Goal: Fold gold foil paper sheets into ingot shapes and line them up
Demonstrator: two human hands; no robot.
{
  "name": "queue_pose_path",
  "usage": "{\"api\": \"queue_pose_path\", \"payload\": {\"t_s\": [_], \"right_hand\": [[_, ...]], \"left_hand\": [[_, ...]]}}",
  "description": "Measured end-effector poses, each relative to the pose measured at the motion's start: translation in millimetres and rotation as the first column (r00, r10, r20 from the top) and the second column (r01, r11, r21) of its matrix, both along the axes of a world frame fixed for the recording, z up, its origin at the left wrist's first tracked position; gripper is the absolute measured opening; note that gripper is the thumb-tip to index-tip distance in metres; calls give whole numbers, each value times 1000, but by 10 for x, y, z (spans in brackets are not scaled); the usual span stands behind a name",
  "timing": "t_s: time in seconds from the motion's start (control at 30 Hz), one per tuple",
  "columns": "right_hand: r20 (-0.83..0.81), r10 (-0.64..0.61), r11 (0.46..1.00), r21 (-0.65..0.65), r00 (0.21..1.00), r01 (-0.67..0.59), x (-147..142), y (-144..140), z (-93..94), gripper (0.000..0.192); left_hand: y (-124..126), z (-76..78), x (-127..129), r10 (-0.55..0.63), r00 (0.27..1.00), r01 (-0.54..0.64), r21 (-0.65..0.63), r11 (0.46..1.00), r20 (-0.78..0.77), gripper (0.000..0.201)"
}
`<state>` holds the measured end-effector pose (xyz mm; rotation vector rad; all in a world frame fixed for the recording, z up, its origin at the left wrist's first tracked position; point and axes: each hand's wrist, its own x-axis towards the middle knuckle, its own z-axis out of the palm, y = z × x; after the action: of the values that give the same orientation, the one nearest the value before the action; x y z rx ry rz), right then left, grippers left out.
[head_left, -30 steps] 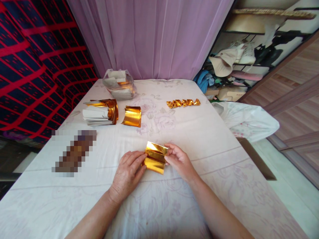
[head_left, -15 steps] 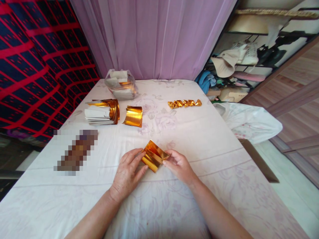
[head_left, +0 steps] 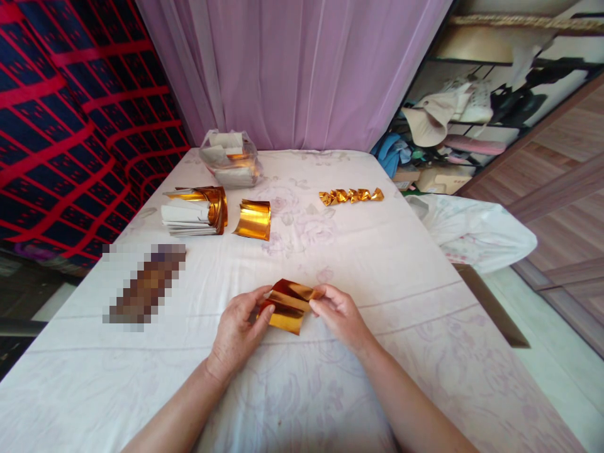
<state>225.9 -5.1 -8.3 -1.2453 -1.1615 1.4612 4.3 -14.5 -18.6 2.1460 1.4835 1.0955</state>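
A sheet of shiny gold foil paper (head_left: 289, 307) is held between my two hands, creased across its middle. My left hand (head_left: 241, 324) pinches its left edge between thumb and fingers. At the opposite edge, my right hand (head_left: 338, 313) grips a corner with thumb and forefinger. Beyond them lies a small pile of gold sheets (head_left: 253, 220), slightly curled. Left of that pile sits a thicker folded stack of gold and white paper (head_left: 193, 212). Toward the back right, several folded gold pieces (head_left: 352, 196) form a row.
A clear plastic bag of paper (head_left: 231, 160) stands at the table's back left. A blurred-out item (head_left: 147, 286) lies on the left side of the floral tablecloth (head_left: 302, 396). Off the right edge are a white plastic bag (head_left: 481, 229) and shelves with a cap (head_left: 427, 116).
The foil sheet has turned and come slightly nearer to me, its crease now running more sideways. My left thumb has moved up onto the sheet's left edge.
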Motion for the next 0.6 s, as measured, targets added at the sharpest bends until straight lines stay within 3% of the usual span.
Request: {"api": "queue_pose_path", "payload": {"t_s": [0.6], "right_hand": [[-44, -191, 982, 0, 981, 191, 38, 49, -30, 38]], "left_hand": [[-8, -15, -3, -4, 1000, 4, -91, 996, 2, 41]]}}
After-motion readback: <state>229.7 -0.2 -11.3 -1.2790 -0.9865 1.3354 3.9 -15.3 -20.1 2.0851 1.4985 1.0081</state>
